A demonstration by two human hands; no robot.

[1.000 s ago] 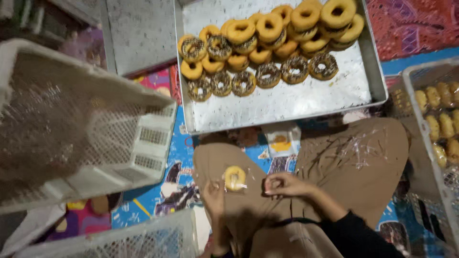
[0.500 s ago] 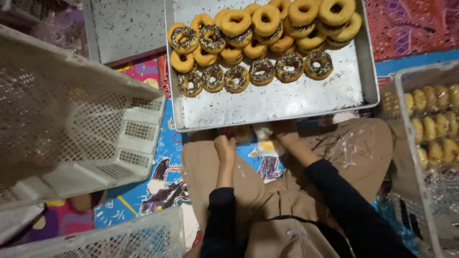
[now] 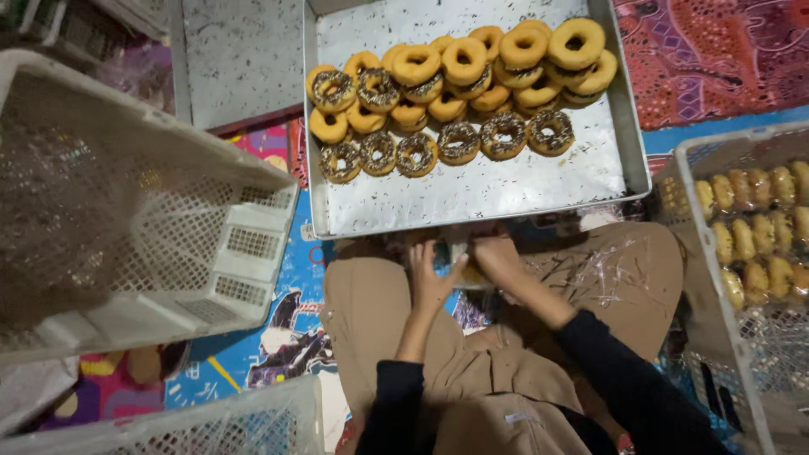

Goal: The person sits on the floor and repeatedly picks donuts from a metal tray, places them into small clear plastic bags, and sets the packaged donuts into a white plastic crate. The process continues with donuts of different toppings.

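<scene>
Hands [image 3: 463, 270] beside doughnut tray [image 3: 472, 198]

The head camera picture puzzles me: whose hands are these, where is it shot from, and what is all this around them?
The camera sits on a seated person's head, looking down at their lap. Their left hand and right hand meet just below a metal tray, working something small between them; what it is cannot be made out. On the tray lie ring doughnuts, some plain, some chocolate-topped. A white plastic crate stands on the left, and another crate on the right holds pale pastries.
</scene>
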